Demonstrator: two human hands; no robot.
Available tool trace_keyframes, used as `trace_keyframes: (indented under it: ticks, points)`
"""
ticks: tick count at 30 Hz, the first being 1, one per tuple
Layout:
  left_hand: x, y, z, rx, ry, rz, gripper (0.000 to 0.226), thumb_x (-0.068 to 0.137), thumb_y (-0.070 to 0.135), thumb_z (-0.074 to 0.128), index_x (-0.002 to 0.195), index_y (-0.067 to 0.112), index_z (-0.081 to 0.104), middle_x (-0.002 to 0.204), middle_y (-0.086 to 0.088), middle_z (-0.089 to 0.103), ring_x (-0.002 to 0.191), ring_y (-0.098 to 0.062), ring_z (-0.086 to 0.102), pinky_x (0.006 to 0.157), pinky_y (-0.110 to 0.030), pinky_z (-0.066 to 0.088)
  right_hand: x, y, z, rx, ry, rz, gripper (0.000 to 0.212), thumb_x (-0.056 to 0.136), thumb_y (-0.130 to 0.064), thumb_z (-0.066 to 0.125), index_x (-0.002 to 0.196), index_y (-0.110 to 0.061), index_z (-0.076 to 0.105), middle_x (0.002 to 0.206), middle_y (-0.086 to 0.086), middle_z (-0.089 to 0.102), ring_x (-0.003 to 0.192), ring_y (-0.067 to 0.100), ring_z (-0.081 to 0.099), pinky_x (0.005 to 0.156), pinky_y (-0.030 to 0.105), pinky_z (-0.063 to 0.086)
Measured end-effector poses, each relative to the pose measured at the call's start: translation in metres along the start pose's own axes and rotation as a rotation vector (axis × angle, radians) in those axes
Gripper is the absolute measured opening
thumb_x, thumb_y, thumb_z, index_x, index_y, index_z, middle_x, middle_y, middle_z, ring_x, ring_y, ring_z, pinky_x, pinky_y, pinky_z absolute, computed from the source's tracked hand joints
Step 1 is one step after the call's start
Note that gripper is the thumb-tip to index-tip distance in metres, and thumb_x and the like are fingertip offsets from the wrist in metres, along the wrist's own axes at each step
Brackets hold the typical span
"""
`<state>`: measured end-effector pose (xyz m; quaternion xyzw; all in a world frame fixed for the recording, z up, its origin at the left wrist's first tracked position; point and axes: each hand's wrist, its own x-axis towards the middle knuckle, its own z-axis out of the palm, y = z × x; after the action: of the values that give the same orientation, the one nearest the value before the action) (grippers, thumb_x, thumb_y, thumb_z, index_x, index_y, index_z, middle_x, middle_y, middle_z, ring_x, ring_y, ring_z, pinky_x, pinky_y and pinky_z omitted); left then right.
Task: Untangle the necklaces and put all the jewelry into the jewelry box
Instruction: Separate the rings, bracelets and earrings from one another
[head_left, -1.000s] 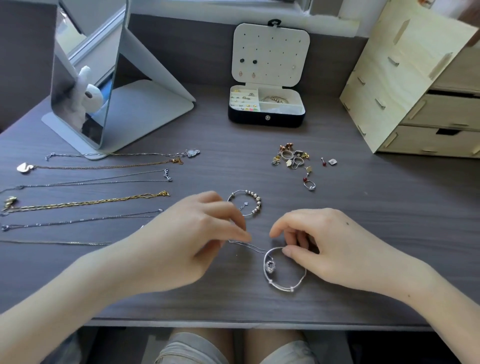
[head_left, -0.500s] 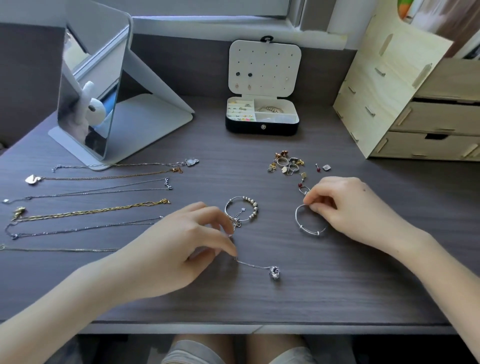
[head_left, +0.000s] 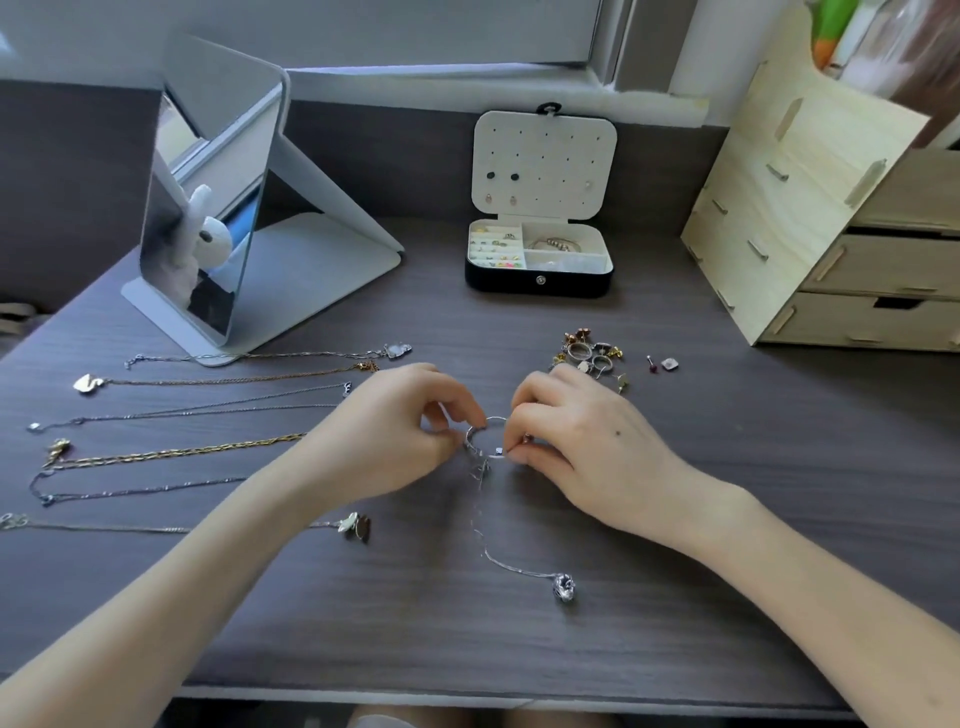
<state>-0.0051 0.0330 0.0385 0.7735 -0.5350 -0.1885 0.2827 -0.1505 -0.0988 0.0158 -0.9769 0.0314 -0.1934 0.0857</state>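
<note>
A thin silver bracelet (head_left: 492, 422) sits mid-table between my two hands. My left hand (head_left: 384, 441) pinches its left side, where a silver chain is knotted around it. My right hand (head_left: 582, 441) pinches its right side. The chain (head_left: 485, 540) trails from the knot toward me and ends in a silver pendant (head_left: 564, 587) lying on the table. The open jewelry box (head_left: 540, 283), black with a white lining, stands at the back centre; its lid holds a few earrings and its tray holds small pieces. Most of the bracelet is hidden by my fingers.
Several necklaces (head_left: 171, 457) lie stretched in rows on the left. A pile of rings and earrings (head_left: 592, 356) sits behind my right hand. A standing mirror (head_left: 208, 208) is at back left and a wooden drawer unit (head_left: 831, 223) at back right.
My right hand left the plain bangle and came back left to the bracelet. My left hand moved up to it too. Both now pinch it, and the pendant chain trails below.
</note>
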Motion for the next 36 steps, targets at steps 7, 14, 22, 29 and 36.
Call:
trace_keyframes:
  ticks: [7,14,22,29,36]
  points:
    - [0.010,-0.003,0.008,-0.385,0.063,-0.197,0.012,0.094,0.006,0.051,0.094,0.015,0.058,0.079,-0.004,0.069,0.076,-0.019,0.066,0.072,-0.034,0.054,0.004,0.008,-0.006,0.074,0.171,-0.031,0.019,0.089,-0.018,0.047,0.078,-0.008,0.059,0.080,0.001,0.061,0.070,0.027,0.054,0.060,0.041,0.047]
    - [0.008,0.008,0.004,-1.109,-0.171,-0.347,0.020,0.082,-0.006,0.058,0.101,0.002,0.059,0.094,-0.020,0.072,0.090,-0.031,0.070,0.084,-0.036,0.056,0.002,0.007,-0.004,0.105,0.273,-0.062,0.026,0.095,-0.017,0.043,0.080,-0.003,0.060,0.084,0.003,0.062,0.072,0.025,0.057,0.066,0.036,0.046]
    - [0.005,-0.001,0.002,-1.055,-0.247,-0.244,0.024,0.067,0.000,0.060,0.088,0.005,0.069,0.083,-0.011,0.070,0.072,-0.017,0.065,0.064,-0.021,0.052,-0.005,0.013,-0.004,0.369,0.246,0.036,0.018,0.091,-0.016,0.047,0.087,-0.003,0.060,0.091,0.002,0.063,0.088,0.018,0.060,0.077,0.034,0.047]
    - [0.004,-0.001,0.001,-0.883,-0.198,-0.204,0.009,0.066,0.015,0.070,0.075,0.016,0.073,0.074,-0.002,0.070,0.067,-0.010,0.061,0.066,-0.021,0.045,-0.007,0.010,-0.012,0.666,0.190,0.180,0.009,0.089,-0.023,0.048,0.089,-0.023,0.057,0.093,-0.010,0.061,0.085,0.014,0.060,0.076,0.028,0.050]
    - [0.002,0.003,0.002,-0.843,-0.203,-0.160,0.015,0.068,0.021,0.069,0.082,0.023,0.075,0.077,0.002,0.064,0.070,-0.009,0.054,0.065,-0.020,0.039,-0.007,0.006,-0.015,0.776,0.146,0.200,0.009,0.089,-0.026,0.049,0.089,-0.029,0.058,0.092,-0.011,0.062,0.081,0.015,0.060,0.075,0.025,0.050]
